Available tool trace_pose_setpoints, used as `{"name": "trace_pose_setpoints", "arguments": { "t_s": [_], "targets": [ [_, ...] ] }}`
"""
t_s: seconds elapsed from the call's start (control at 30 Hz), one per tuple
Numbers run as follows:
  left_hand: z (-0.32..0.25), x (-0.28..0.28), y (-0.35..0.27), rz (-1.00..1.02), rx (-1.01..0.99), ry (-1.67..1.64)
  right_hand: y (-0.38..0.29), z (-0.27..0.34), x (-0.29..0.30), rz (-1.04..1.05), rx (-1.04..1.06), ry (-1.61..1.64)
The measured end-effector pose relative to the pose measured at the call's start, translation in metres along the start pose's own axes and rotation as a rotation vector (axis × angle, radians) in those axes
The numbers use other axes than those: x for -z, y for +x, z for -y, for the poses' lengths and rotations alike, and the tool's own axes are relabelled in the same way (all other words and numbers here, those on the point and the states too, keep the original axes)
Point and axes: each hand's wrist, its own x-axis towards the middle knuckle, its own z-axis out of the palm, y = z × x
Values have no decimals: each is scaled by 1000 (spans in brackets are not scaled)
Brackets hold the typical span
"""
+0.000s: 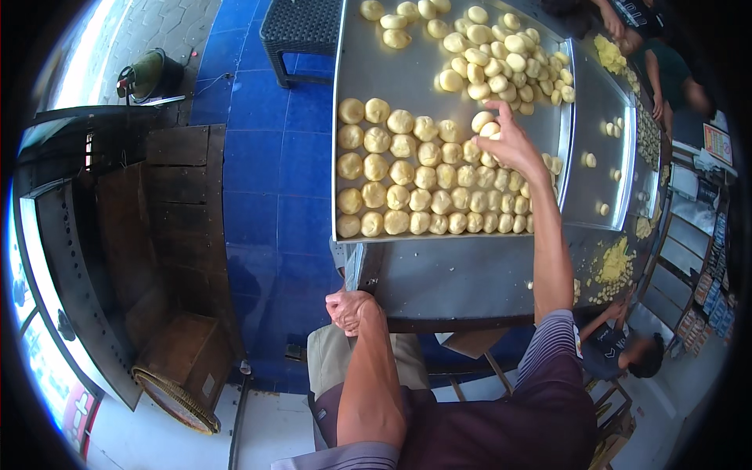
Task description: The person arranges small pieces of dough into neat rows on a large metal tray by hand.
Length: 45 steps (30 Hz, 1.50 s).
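My right hand (510, 144) reaches over a large metal tray (399, 70), thumb and fingers curved around a pair of pale dough balls (483, 121). Below it, rows of larger, rougher dough balls (402, 173) line the near part of the tray. Smooth round dough pieces (493, 64) lie heaped at the tray's far right, and several more sit loose along the far edge. My left hand (352, 310) is curled at the near left corner of the table (446, 276), above my leg; its palm side is hidden.
More metal trays (599, 129) with small dough pieces stand to the right. Crumbly yellow dough (615, 261) lies on the table, where a co-worker (617, 346) sits; others are at the far right. A black woven stool (302, 35) stands left of the tray, on blue floor tiles (276, 158).
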Motion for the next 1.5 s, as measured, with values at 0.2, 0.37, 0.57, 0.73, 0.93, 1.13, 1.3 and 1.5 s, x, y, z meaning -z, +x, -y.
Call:
{"name": "trace_pose_setpoints", "arguments": {
  "t_s": [0.2,0.37,0.57,0.73,0.93,1.13,1.3,1.5],
  "targets": [
    [0,0,-1,6,-34,27,-6,8,17,152,-163,87],
    [-4,0,-7,27,-65,43,-4,-34,25,-75,-39,75],
    [1,-7,6,30,-75,48,-10,-32,40,-100,-190,190],
    [-2,6,-1,47,-93,59,-15,-47,54,24,-151,135],
    [-4,10,-7,72,-117,70,-14,-79,74,-121,-118,-140],
    [-6,8,-2,59,-123,63,28,-26,49,-506,449,-460],
    [-5,5,-1,58,-140,58,67,-2,18,-517,588,-688],
    [-8,9,-3,61,-118,44,45,-6,3,-575,590,-648]
  ]
}}
